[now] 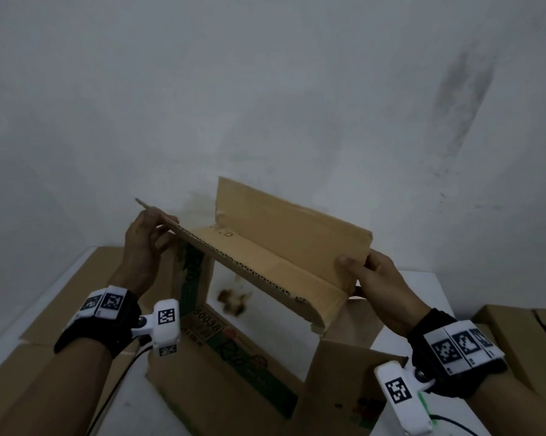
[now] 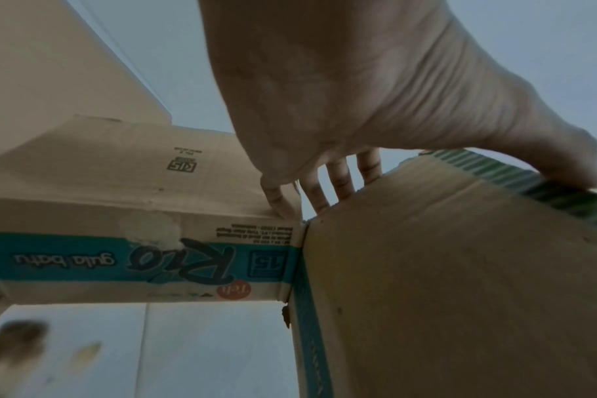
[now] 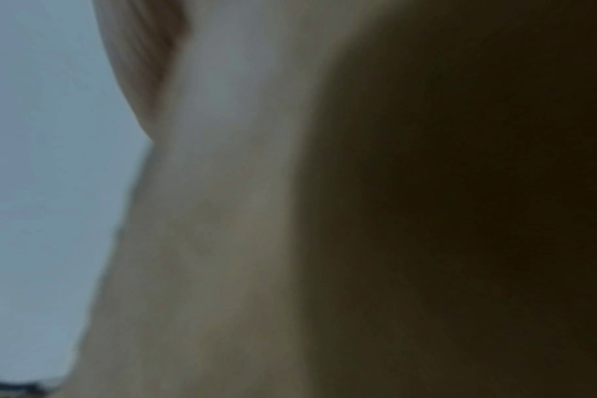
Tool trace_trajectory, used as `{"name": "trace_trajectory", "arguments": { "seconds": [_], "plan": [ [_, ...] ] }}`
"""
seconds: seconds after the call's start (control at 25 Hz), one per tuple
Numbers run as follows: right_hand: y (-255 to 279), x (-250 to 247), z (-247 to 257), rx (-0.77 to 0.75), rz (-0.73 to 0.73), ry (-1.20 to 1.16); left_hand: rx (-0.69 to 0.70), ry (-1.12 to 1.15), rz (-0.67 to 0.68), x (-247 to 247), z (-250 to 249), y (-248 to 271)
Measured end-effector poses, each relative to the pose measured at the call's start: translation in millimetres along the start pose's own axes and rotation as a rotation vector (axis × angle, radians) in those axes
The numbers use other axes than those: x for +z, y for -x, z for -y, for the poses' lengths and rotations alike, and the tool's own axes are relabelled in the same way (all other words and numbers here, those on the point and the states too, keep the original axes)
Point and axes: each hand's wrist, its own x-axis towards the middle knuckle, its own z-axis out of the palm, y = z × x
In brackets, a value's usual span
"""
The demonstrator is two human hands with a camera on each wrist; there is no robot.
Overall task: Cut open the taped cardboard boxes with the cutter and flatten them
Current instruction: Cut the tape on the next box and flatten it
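An opened brown cardboard box with green and teal print stands tilted on the white table, its flaps loose and its far wall upright. My left hand pinches the box's left top flap edge; in the left wrist view the thumb and fingers clamp that corrugated edge. My right hand grips the right end of the box, thumb on the inner face. The right wrist view is a blur of cardboard up close. No cutter is in view.
Flattened cardboard sheets lie on the table's left side under my left forearm. More brown boxes sit at the right edge. A stained white wall rises just behind the table. A brown stain marks the tabletop.
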Motion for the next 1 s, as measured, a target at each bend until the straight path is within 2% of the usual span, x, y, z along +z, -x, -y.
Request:
{"name": "trace_trajectory", "arguments": {
  "seconds": [0.08, 0.16, 0.28, 0.56, 0.72, 0.84, 0.92, 1.0],
  "plan": [
    [5, 0, 5, -0.021, 0.039, -0.009, -0.053, 0.041, 0.01, 5, -3, 0],
    [9, -1, 8, -0.047, 0.073, 0.014, -0.082, -0.01, -0.009, 11, -2, 6],
    [15, -2, 5, -0.075, 0.125, 0.102, -0.098, -0.104, 0.001, 21, 2, 16],
    [21, -18, -2, -0.108, 0.237, 0.388, -0.249, -0.04, 0.028, 45, 16, 39],
    [23, -34, -6, -0.05, 0.26, 0.394, -0.323, 0.108, 0.068, 27, 30, 48],
    [28, -46, -4, 0.064, 0.301, 0.407, -0.393, 0.169, 0.137, 14, 32, 55],
    [25, -52, -15, 0.169, 0.265, 0.479, -0.479, 0.253, 0.183, 9, 31, 63],
    [23, -60, -30, 0.243, 0.16, 0.547, -0.558, 0.267, 0.206, 2, 34, 69]
  ]
}}
